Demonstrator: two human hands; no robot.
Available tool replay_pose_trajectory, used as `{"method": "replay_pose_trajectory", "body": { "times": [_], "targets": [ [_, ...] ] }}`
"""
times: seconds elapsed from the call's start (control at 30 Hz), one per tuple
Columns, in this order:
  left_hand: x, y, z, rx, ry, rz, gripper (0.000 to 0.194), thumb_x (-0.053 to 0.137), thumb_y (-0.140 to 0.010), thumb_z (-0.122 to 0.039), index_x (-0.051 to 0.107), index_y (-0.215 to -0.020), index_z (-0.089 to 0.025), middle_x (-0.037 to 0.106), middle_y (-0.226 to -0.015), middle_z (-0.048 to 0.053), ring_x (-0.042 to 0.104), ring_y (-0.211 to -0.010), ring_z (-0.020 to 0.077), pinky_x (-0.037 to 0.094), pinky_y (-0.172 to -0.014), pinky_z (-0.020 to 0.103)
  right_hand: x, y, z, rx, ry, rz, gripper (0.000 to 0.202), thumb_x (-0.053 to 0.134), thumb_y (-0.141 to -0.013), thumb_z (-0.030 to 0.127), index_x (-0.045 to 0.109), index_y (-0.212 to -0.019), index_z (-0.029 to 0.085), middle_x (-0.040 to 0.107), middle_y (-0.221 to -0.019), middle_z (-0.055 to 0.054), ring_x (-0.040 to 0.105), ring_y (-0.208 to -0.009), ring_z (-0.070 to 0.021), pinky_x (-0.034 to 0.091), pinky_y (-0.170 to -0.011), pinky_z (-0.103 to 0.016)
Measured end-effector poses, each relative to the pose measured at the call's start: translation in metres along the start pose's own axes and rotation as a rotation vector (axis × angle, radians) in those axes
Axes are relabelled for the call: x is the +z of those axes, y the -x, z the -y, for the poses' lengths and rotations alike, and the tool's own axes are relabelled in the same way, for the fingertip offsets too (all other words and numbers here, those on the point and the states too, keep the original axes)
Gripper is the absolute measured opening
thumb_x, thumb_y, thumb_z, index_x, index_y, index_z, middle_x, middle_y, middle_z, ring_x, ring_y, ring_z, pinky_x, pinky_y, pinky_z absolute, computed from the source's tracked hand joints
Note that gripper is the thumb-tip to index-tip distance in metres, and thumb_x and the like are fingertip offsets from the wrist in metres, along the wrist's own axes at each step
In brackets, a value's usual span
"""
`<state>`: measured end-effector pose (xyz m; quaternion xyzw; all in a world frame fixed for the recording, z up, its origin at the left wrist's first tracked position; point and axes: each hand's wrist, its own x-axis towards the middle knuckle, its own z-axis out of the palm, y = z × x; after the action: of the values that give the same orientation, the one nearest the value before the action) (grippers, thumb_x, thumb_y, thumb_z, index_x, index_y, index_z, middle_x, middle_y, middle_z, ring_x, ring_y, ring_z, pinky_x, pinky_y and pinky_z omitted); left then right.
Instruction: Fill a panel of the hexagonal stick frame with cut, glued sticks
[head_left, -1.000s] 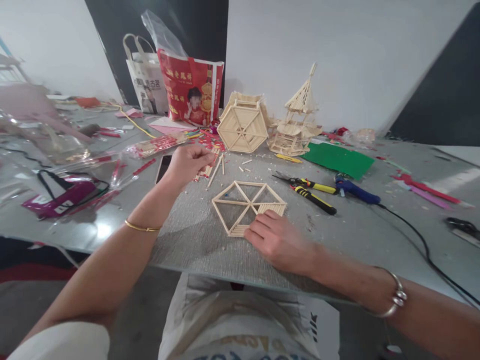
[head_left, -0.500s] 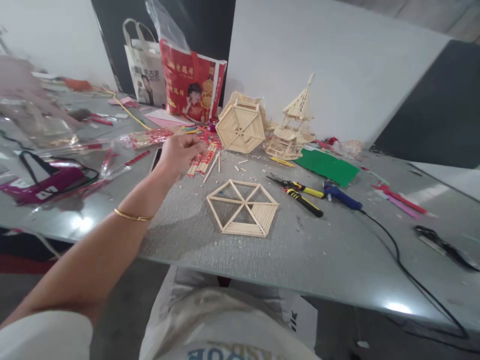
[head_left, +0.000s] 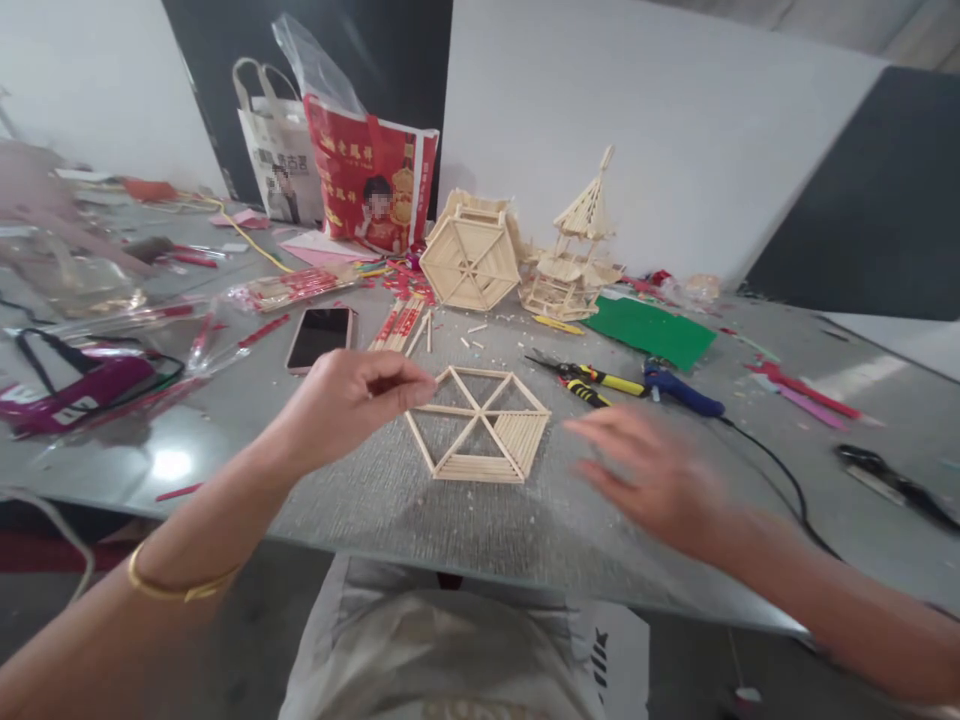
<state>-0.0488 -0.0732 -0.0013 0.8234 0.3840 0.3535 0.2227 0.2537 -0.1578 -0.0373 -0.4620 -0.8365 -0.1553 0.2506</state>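
A hexagonal stick frame (head_left: 480, 411) lies flat on the table, its spokes meeting at the centre. Two of its wedges, front and right, are filled with rows of sticks. My left hand (head_left: 356, 405) is by the frame's left corner, thumb and fingertips pinched together; what lies between them, if anything, is too small to make out. To the right of the frame hovers my right hand (head_left: 649, 475), slightly smeared by motion, with fingers stretched out, thumb apart and nothing in it. Loose wooden sticks (head_left: 397, 322) with red wrappers lie behind the frame.
Behind stand a hexagonal stick panel (head_left: 471, 265) and a stick pagoda model (head_left: 574, 260). Yellow-black pliers (head_left: 589, 375), a blue-handled corded tool (head_left: 684, 390) and a green sheet (head_left: 651, 330) lie right. A phone (head_left: 321, 338) and a red bag (head_left: 367, 175) are left.
My left hand has come back from the loose sticks toward the frame, uncovering the phone. My right hand has entered from the right. The view has shifted slightly.
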Motion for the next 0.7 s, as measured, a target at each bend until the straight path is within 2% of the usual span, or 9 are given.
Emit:
{"method": "replay_pose_trajectory", "body": {
  "times": [0.1,0.2,0.3,0.43,0.5,0.57,0.63,0.7],
  "targets": [
    [0.003,0.02,0.007,-0.031,-0.131,0.043,0.02,0.057,-0.078,-0.038,0.071,-0.081,-0.025,0.069,-0.072,-0.001,0.058,-0.062,0.0119,0.04,-0.055,0.022,0.03,-0.026,0.032,-0.199,-0.155,0.106,0.027,0.051,-0.089,0.033,0.057,-0.108,0.014,0.061,-0.098,-0.01,0.054,-0.091,-0.021,0.048,-0.081,-0.039],
    [0.01,0.031,0.01,-0.039,-0.183,0.123,0.019,0.054,-0.08,-0.036,0.07,-0.083,-0.027,0.07,-0.076,-0.001,0.06,-0.063,0.0124,0.041,-0.058,0.023,0.046,-0.041,0.05,-0.266,-0.155,0.17,0.02,0.053,-0.088,0.029,0.061,-0.096,0.013,0.06,-0.089,-0.009,0.052,-0.084,-0.0204,0.046,-0.077,-0.037],
    [0.018,0.036,0.008,-0.023,-0.175,0.14,0.018,0.053,-0.081,-0.033,0.069,-0.084,-0.027,0.07,-0.078,-0.002,0.061,-0.065,0.0121,0.042,-0.061,0.023,0.053,-0.04,0.053,-0.339,-0.055,0.152,0.017,0.049,-0.09,0.023,0.062,-0.087,0.012,0.059,-0.082,-0.008,0.05,-0.079,-0.0193,0.042,-0.072,-0.035],
    [0.028,0.039,0.003,-0.015,-0.158,0.113,0.017,0.052,-0.082,-0.032,0.069,-0.085,-0.027,0.071,-0.082,-0.002,0.063,-0.07,0.0128,0.044,-0.064,0.023,0.061,-0.035,0.047,-0.443,0.114,0.072,0.024,0.041,-0.09,0.011,0.06,-0.076,0.014,0.055,-0.07,-0.005,0.045,-0.068,-0.0174,0.035,-0.063,-0.033],
    [0.032,0.042,0.001,-0.007,-0.16,0.102,0.018,0.051,-0.084,-0.032,0.068,-0.086,-0.027,0.071,-0.082,-0.002,0.063,-0.071,0.0128,0.046,-0.065,0.023,0.065,-0.035,0.045,-0.423,0.133,0.048,0.027,0.039,-0.09,0.011,0.057,-0.071,0.014,0.053,-0.066,-0.005,0.043,-0.066,-0.0174,0.034,-0.062,-0.033],
    [0.038,0.044,-0.001,0.016,-0.165,0.096,0.019,0.05,-0.085,-0.031,0.068,-0.087,-0.026,0.071,-0.084,-0.001,0.064,-0.073,0.0128,0.046,-0.067,0.023,0.064,-0.035,0.043,-0.345,0.053,0.046,0.029,0.036,-0.092,0.013,0.054,-0.07,0.014,0.053,-0.066,-0.005,0.043,-0.066,-0.0173,0.035,-0.063,-0.033],
    [0.044,0.045,-0.003,0.061,-0.174,0.099,0.02,0.049,-0.086,-0.03,0.067,-0.09,-0.025,0.071,-0.086,0.0,0.064,-0.077,0.0134,0.047,-0.07,0.023,0.058,-0.033,0.041,-0.21,-0.122,0.077,0.027,0.034,-0.093,0.015,0.052,-0.073,0.015,0.054,-0.068,-0.005,0.045,-0.066,-0.0161,0.037,-0.063,-0.031],
    [0.05,0.045,-0.003,0.105,-0.198,0.114,0.02,0.049,-0.086,-0.028,0.067,-0.093,-0.024,0.07,-0.089,0.002,0.064,-0.08,0.0146,0.048,-0.072,0.025,0.045,-0.028,0.036,0.001,-0.334,0.146,0.025,0.036,-0.094,0.021,0.051,-0.075,0.016,0.054,-0.068,-0.002,0.047,-0.063,-0.0137,0.038,-0.06,-0.028]
  ]
}}
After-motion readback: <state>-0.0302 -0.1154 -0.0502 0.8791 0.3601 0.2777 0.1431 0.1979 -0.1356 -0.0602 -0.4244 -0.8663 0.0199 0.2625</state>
